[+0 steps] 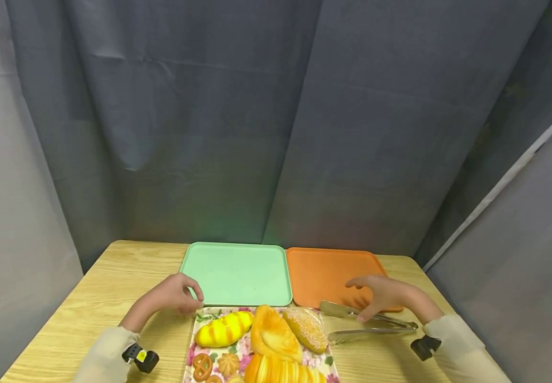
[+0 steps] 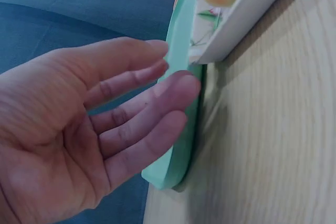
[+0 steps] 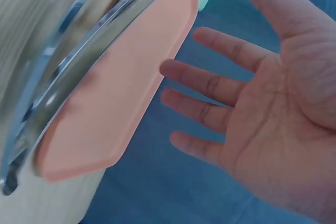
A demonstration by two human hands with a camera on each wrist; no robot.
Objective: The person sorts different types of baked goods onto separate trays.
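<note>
My right hand (image 1: 385,296) hovers over a pair of metal tongs (image 1: 376,331) with its fingers spread, and nothing is in its grasp in the right wrist view. The tongs lie splayed on the table, right of a flowered tray (image 1: 190,367). My left hand (image 1: 176,293) is held loosely bent by the tray's far left corner, near a green tray (image 1: 237,274). Its palm is bare in the left wrist view. On the flowered tray sit a yellow bread roll (image 1: 224,329), a folded golden pastry (image 1: 274,334) and a sugar-sprinkled bun (image 1: 306,329).
An orange tray (image 1: 335,274) stands beside the green one at the table's back edge. A sliced loaf (image 1: 282,371), a pretzel (image 1: 202,367) and a star-shaped cookie (image 1: 228,364) occupy the front of the flowered tray. Grey curtains (image 1: 208,122) surround the wooden table (image 1: 89,308).
</note>
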